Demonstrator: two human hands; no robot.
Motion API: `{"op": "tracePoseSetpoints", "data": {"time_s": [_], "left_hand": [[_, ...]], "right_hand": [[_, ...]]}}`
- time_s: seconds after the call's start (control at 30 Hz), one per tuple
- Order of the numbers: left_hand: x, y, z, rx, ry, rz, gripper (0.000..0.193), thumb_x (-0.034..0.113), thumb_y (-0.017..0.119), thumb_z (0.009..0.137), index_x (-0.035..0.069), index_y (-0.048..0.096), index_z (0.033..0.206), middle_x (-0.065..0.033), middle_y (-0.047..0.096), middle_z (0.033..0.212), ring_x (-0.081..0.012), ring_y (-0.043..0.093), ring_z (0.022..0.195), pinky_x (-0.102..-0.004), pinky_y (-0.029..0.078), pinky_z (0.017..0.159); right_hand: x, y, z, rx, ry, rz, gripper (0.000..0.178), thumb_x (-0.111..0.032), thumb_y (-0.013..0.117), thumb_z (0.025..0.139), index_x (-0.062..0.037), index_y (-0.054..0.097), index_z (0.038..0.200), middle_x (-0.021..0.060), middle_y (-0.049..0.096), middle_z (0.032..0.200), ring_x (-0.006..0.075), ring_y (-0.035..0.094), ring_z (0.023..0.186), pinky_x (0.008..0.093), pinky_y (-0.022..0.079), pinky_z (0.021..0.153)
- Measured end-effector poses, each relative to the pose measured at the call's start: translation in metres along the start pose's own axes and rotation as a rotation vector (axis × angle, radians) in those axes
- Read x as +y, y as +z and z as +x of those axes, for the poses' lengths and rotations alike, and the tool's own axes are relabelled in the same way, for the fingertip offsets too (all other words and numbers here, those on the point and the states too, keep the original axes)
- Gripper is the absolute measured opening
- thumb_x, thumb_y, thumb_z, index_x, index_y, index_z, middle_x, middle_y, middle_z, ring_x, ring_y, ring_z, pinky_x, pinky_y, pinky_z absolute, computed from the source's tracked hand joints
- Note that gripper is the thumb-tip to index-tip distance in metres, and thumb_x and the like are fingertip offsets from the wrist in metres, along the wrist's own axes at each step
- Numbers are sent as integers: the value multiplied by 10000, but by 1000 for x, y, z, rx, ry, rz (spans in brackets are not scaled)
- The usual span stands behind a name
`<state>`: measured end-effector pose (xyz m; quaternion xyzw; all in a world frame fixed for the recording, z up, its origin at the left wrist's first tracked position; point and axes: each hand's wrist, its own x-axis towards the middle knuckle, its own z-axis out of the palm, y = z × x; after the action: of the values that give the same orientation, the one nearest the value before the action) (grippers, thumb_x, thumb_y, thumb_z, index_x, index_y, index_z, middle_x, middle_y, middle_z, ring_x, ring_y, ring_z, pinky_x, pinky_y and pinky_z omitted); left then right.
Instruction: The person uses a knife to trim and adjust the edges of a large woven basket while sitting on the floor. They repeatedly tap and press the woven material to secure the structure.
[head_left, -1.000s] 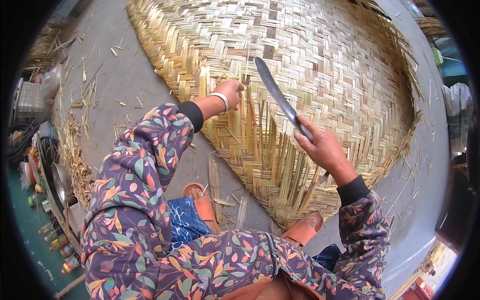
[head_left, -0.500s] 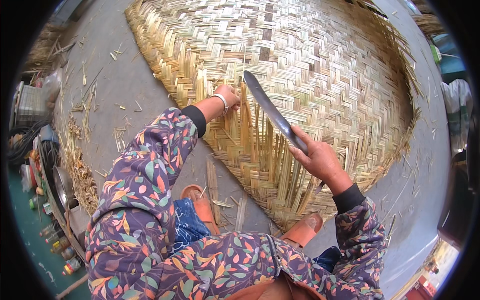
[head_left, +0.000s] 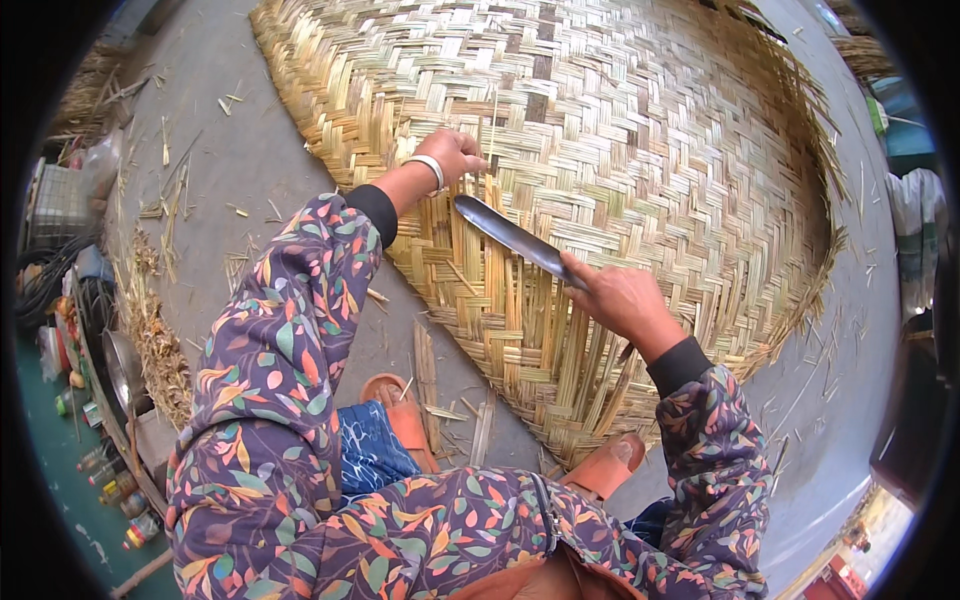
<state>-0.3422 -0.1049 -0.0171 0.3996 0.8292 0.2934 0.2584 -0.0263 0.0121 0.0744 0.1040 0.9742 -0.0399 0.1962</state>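
A large woven mat of split cane or bamboo strips (head_left: 690,190) spreads in front of me, with loose strip ends along its near left edge. My left hand (head_left: 450,155), a white bangle at its wrist, is closed in a pinch over the mat. A thin pale strip (head_left: 493,125) stands up from its fingertips. In my right hand (head_left: 622,302) is a long, slightly curved knife (head_left: 515,237), held over the weave. Its blade points up and left, the tip just below my left hand; most of the handle is hidden by my fingers.
My sandalled feet (head_left: 405,425) stand by the mat's near corner. Strip scraps (head_left: 425,375) litter the grey floor. At the left are dried stalks (head_left: 160,340), coiled black cable (head_left: 50,280) and several bottles (head_left: 130,500). A whitish sack (head_left: 915,215) is at the right.
My left hand has risen a little and shifted left. The knife has swung lower, its tip moving down and left, and now lies flatter across the weave. My right hand has moved slightly up-left.
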Motion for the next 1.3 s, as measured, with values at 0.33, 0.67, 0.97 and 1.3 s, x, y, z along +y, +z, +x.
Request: {"op": "tracePoseSetpoints", "data": {"time_s": [0.33,0.67,0.97,1.3], "left_hand": [[0,24,-13,99,213,375,213,277,707,817,75,647,787,-95,642,859,-300,637,835,-403,519,748],[39,17,-204,-1256,600,491,408,269,684,811,211,670,1214,-65,582,1329,-287,593,1153,-411,514,927],[-28,-17,-104,-292,-210,-305,264,163,677,900,-14,688,1096,-109,716,994,-147,693,770,-299,564,668],[-32,47,-65,39,-477,-789,389,90,691,873,-35,557,1215,-113,684,864,-159,651,569,-282,517,504]], "right_hand": [[0,1,29,-129,103,187,534,-504,520,950,-309,447,1442,184,674,779,371,670,741,488,525,677],[-2,-5,26,-172,185,242,534,-479,518,940,-292,445,1435,142,703,909,347,677,880,470,531,774],[-18,-57,-25,-51,171,833,596,-322,662,882,-203,480,1436,142,695,941,260,670,828,377,515,786],[-72,-49,-42,-301,195,1439,622,-192,646,905,-149,424,1484,-11,575,907,33,426,666,204,373,582]]}}
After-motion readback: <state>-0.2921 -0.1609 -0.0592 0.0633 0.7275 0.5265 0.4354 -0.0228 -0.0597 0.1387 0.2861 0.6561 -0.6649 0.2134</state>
